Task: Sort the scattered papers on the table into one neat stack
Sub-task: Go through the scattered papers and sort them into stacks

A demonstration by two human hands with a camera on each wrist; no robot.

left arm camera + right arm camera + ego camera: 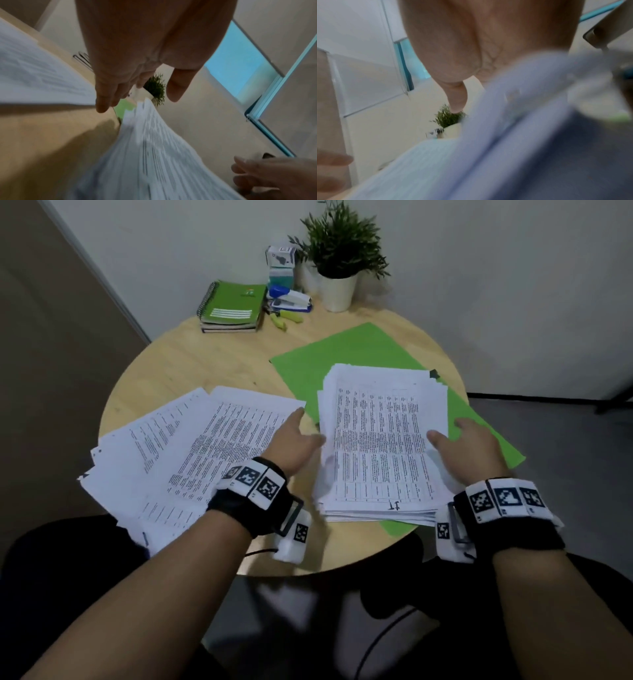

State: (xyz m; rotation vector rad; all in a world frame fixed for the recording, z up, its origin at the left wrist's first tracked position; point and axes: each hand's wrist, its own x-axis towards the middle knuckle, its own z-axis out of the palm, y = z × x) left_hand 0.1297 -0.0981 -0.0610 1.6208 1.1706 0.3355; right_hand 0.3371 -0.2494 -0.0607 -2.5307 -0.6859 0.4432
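Observation:
A thick stack of printed papers (pixel 380 446) lies on a green folder (pixel 342 350) at the table's right side, its sheets slightly uneven. Loose printed sheets (pixel 191 446) fan out over the left side and overhang the near edge. My left hand (pixel 301 433) is between the two piles with straight fingers, thumb at the stack's left edge. My right hand (pixel 452 440) is at the stack's right edge, thumb resting on the top sheet, fingers stretched beside it. In the left wrist view my left hand (pixel 137 86) hovers spread beside the stack (pixel 150 148). The right wrist view shows blurred paper edges (pixel 505 148) under my palm.
The round wooden table (pixel 191 361) stands against a white wall. At its far side are green spiral notebooks (pixel 233 306), a blue and white stapler (pixel 289 297), small boxes (pixel 281 258) and a potted plant (pixel 339 251). Bare wood shows at the far left.

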